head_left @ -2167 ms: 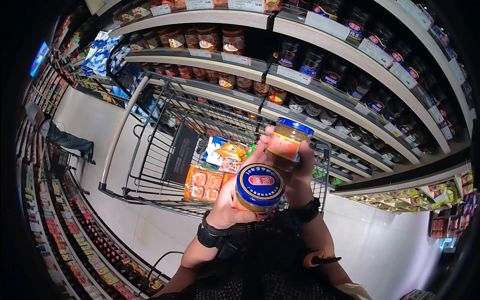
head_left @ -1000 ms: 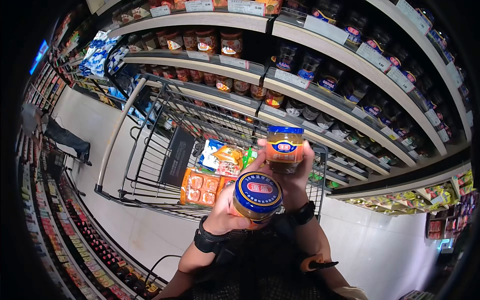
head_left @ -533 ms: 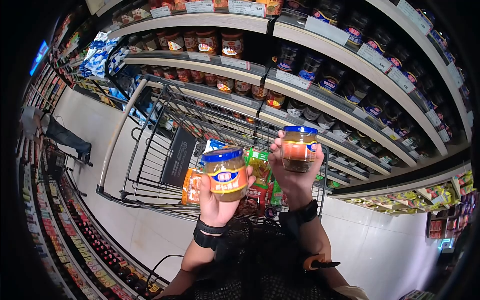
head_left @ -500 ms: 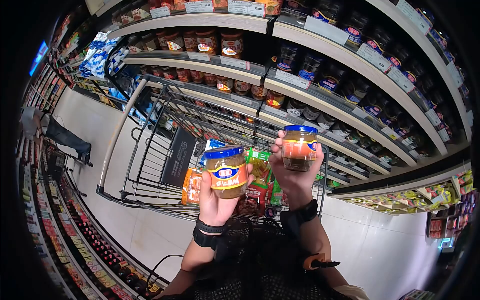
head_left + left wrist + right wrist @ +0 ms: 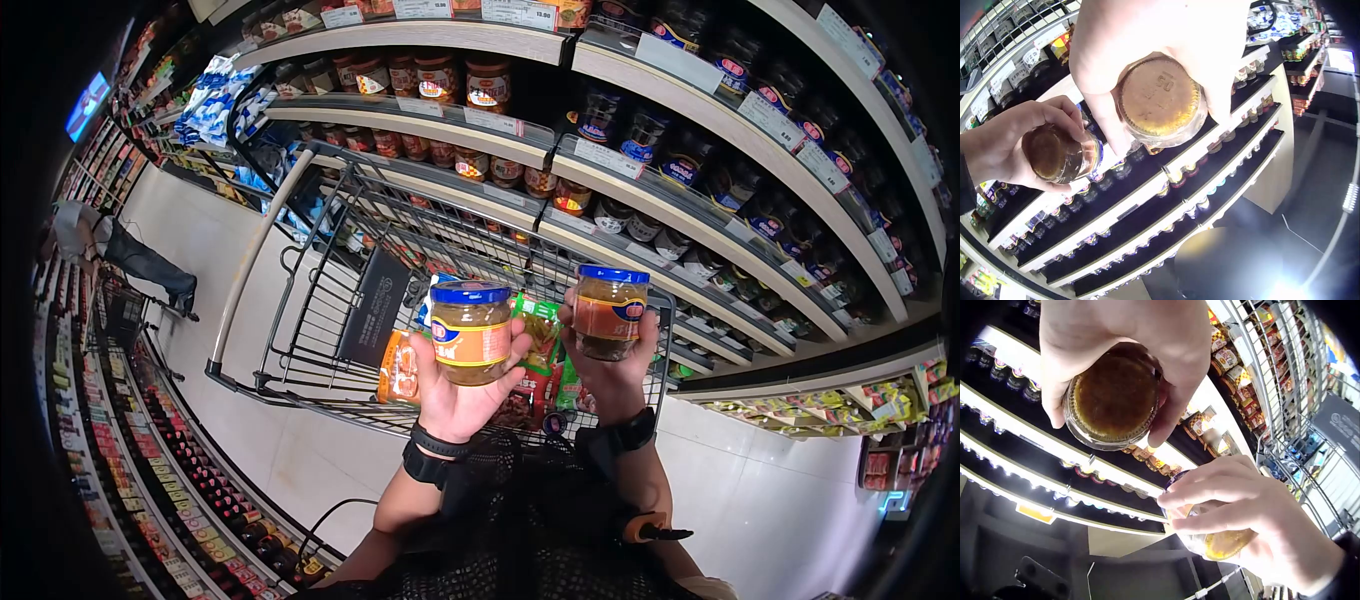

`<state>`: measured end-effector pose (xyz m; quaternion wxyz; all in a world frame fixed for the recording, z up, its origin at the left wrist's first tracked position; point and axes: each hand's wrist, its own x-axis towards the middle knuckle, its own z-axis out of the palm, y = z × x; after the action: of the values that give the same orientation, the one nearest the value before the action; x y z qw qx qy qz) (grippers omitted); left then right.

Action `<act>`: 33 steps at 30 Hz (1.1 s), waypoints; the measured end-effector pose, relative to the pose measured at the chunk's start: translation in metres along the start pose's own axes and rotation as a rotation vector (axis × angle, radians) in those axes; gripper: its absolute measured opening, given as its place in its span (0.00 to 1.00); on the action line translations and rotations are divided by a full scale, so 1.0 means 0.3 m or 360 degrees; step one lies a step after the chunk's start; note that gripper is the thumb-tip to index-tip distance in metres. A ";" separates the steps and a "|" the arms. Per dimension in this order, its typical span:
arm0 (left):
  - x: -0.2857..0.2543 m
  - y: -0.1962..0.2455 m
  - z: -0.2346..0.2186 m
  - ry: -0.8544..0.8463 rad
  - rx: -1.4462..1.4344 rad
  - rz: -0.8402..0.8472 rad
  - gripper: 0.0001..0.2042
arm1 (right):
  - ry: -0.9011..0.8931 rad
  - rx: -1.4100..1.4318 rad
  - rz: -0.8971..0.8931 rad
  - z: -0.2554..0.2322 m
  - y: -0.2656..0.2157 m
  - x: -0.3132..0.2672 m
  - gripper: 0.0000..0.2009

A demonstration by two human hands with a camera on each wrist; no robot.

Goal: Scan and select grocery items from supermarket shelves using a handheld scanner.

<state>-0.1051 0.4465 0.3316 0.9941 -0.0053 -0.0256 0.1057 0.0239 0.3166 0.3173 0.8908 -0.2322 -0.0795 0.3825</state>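
My left hand (image 5: 450, 407) holds a glass jar (image 5: 472, 330) upright, its blue lid on top and its orange label facing me. Beside it, my right hand (image 5: 612, 384) grips a similar blue-lidded jar (image 5: 606, 322), whose label is turned partly to the right. A gap separates the two jars, both raised over the shopping cart (image 5: 300, 345). The left wrist view looks at the bottom of the left jar (image 5: 1160, 99), its filling yellowish at one edge. Browner contents show through the base of the right jar (image 5: 1114, 397) in the right wrist view.
Packaged foods (image 5: 545, 345) lie in the cart basket under my hands. Shelves (image 5: 690, 190) of jars and price tags run along the cart's far side. Another person (image 5: 120, 250) stands in the aisle at left, by another cart. More stocked shelves (image 5: 150, 450) line the lower left.
The left jar has gone from lid toward me to upright with its label showing, and moved away from the right jar. The right jar's label has turned toward me, then partly aside.
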 end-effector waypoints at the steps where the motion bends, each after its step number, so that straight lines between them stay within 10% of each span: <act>1: -0.001 0.001 -0.013 -0.0080 0.0020 -0.0009 0.45 | 0.0001 -0.0001 -0.0001 -0.005 0.001 -0.001 0.40; 20: 0.007 -0.020 0.042 0.0439 0.0350 0.0021 0.38 | -0.0031 0.0007 0.0071 0.114 -0.010 -0.032 0.40; 33: -0.032 0.036 -0.015 0.0118 0.0819 0.0049 0.43 | 0.0109 0.0087 0.0010 0.046 -0.050 -0.048 0.36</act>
<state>-0.1164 0.4551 0.3264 0.9612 0.2436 0.0387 0.1236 0.0192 0.3022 0.3370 0.8977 -0.2211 -0.0378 0.3792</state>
